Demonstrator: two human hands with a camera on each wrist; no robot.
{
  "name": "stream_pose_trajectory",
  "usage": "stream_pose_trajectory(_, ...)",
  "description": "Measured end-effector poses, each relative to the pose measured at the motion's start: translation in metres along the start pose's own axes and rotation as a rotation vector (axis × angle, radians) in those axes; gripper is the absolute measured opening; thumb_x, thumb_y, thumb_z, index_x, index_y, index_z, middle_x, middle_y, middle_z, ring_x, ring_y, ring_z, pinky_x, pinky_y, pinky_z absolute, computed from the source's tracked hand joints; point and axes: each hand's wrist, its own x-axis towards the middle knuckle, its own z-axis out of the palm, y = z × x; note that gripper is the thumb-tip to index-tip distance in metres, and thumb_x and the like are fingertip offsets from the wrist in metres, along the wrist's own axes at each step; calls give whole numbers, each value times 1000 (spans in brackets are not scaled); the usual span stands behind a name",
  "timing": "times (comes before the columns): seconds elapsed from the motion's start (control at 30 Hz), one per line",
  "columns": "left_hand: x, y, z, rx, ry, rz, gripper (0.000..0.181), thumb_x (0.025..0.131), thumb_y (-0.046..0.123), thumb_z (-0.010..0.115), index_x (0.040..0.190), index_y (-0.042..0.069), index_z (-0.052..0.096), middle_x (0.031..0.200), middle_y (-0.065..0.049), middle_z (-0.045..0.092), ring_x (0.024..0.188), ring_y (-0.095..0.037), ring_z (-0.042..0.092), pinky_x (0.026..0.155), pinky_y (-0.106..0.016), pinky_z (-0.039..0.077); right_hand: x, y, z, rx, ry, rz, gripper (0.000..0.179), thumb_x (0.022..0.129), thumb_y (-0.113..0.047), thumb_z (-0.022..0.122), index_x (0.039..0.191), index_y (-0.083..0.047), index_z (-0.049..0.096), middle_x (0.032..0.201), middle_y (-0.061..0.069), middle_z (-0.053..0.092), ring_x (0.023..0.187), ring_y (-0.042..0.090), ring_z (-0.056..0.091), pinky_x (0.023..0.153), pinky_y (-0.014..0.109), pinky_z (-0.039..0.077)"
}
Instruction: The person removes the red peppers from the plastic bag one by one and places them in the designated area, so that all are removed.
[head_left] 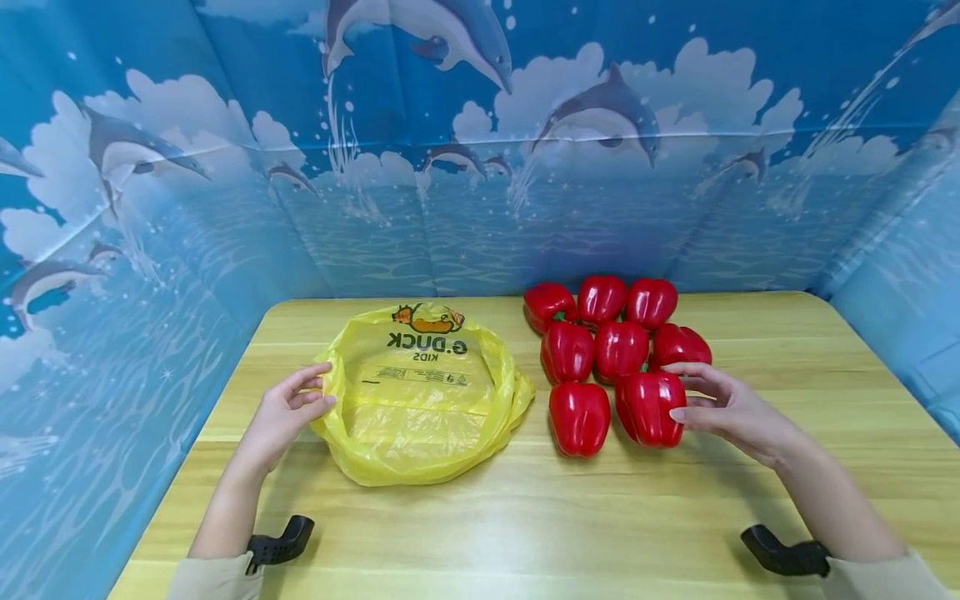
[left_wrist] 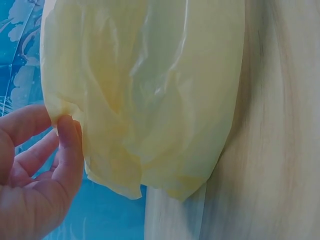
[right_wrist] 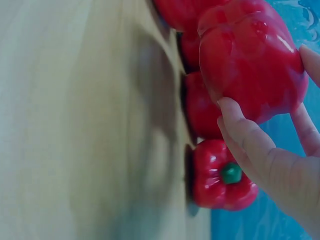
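Observation:
A yellow plastic bag (head_left: 420,468) with a printed duck lies with its mouth spread wide on the left half of the table. My left hand (head_left: 281,414) pinches its left rim between thumb and fingers; the left wrist view shows the thin film (left_wrist: 150,110) hanging in folds beside the fingertips. On the right, my right hand (head_left: 731,412) holds a glossy red bell pepper (head_left: 647,408) from its right side. In the right wrist view, fingers and thumb spread around this pepper (right_wrist: 252,65), which is raised off the table there.
Several more red bell peppers (head_left: 567,352) stand in rough rows close together, with one (head_left: 580,419) at the front left. The wooden table (head_left: 480,542) ends at a blue dolphin-print curtain (head_left: 450,225) behind and at both sides.

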Motion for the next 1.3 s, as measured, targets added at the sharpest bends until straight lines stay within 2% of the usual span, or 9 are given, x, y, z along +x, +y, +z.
stream_pose_trajectory(0.3,3,-2,4,9,-2,15,56,90,15,62,140,2,39,123,-17,40,102,-13,49,76,-18,47,3,20,3,24,16,-2,43,90,-4,55,126,-25,47,118,1,49,99,19,60,79,38,52)
stream_pose_trajectory(0.63,3,-1,3,27,3,8,57,91,18,62,140,3,39,125,-18,40,109,-24,47,77,-17,47,10,26,10,24,14,49,43,90,-8,57,128,-23,44,121,5,44,102,18,57,81,38,51)
stream_pose_trajectory(0.93,2,-2,4,4,3,10,55,90,14,62,139,2,40,122,-17,41,102,-14,49,77,-17,47,11,29,12,41,13,41,44,90,-7,57,129,-24,44,121,3,44,102,16,56,82,37,51)
stream_pose_trajectory(1.3,0,1,4,-7,11,-3,55,90,12,62,139,2,39,122,-17,40,102,-15,49,76,-17,47,13,31,12,71,38,39,43,91,-8,56,128,-27,45,119,3,44,99,17,59,80,36,52)
